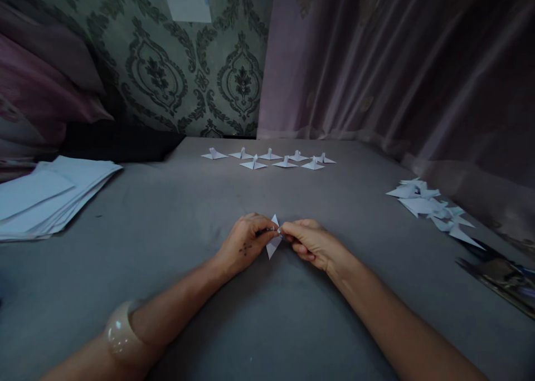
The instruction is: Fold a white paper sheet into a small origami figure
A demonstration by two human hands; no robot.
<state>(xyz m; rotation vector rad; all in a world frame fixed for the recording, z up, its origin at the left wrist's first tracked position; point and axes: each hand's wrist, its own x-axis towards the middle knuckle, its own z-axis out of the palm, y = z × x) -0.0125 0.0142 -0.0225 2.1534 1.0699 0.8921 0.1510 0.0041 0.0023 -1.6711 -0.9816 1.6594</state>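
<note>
A small folded white paper bird is held between my two hands, just above the middle of the grey surface. With thumb and index finger, my left hand pinches it from the left. From the right, my right hand grips its middle part in a closed pinch. One pointed wing sticks up beyond the fingers and another points down toward me. The fingertips cover the bird's centre, so its fold there is mostly hidden.
Two rows of white paper birds stand at the back. More folded birds lie in a pile at the right, near dark scissor-like blades. A stack of white paper lies left, beside a black cloth. A pinkish curtain hangs behind.
</note>
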